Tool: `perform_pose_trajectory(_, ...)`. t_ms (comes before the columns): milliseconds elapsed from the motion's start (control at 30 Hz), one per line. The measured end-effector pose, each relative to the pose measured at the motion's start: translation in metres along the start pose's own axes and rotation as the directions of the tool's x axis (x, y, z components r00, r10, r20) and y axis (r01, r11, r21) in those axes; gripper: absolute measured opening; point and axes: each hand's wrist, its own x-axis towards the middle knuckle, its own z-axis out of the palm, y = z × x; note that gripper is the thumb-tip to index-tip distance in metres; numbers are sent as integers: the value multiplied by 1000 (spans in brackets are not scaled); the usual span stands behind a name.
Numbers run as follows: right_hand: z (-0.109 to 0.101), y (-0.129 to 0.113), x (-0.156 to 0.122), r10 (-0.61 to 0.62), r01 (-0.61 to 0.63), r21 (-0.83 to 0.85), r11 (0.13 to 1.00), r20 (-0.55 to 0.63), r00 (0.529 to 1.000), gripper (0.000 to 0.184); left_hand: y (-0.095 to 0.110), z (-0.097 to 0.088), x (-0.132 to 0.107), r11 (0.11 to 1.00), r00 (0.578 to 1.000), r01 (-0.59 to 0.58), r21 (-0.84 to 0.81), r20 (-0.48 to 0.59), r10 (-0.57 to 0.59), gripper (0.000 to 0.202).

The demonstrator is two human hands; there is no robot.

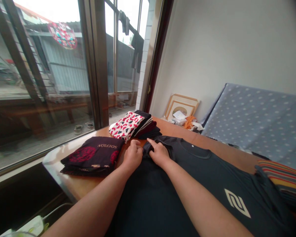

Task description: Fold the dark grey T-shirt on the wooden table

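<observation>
Dark shirt: laid out on the brown surface, centre to right, near end bunched under both hands.

Left to right. Far left: big window in brown metal frames, round red decoration on the glass. Yard beyond it: corrugated panel, shoes on the ground. Below the window, bottom corner, white object, cut off by the frame edge, can't identify.

Surface's left edge is pale and glossy with glare. On it: folded dark garment, magenta pattern, "SOEFION" lettering. Just behind and to its right, stack of folded clothes, heart-print piece at its near left side. Outside above, dark clothes hang from a bar.

Left hand: fingers curled closed on a bit of shirt cloth. Right hand, just beside it: thumb and fingers partly closed on the same bunched cloth, index stretched forward. Collar and pale logo lie right of the hands.

Back of room: plain pale wall, framed picture leaning at its foot, white and orange scraps in front. Right: blue dotted cover draped over something hidden. Far right, striped folded cloth beside the shirt.
</observation>
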Motion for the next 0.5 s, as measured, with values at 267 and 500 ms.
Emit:
perform_pose_trajectory(267, -6, 0, 4, 11, -2, 58, 998, -162, 987, 48, 9, -5, -2, 997, 999, 39, 73, 8, -39, 25)
perform_pose_trajectory(500, -32, -13, -17, -93, 87, 561, 823, -17, 996, 47, 8, -5, -2, 996, 999, 34, 83, 4, -34, 25)
